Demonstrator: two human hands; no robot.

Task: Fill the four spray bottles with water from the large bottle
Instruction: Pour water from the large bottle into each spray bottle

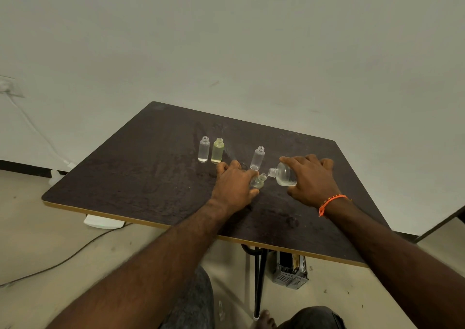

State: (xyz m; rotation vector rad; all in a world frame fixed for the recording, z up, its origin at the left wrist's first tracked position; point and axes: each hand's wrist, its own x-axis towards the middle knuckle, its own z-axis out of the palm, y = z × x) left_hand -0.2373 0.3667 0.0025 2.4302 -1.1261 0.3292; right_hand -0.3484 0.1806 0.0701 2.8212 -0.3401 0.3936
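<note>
Left hand [235, 185]: grips small clear tilted spray bottle [259, 180].
Right hand [310, 177]: grips large clear plastic bottle [283, 176], tipped, mouth at spray bottle's neck.

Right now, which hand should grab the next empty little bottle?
Probably the left hand. It already holds the small bottle being filled, right beside the empty bottle. The right hand is busy tipping the large bottle.

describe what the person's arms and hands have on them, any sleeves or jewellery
Both forearms are bare, with no sleeves in view. The right hand has an orange band round its wrist, a loose end hanging from it. The left hand has nothing on it. No rings or gloves show on either.
</note>
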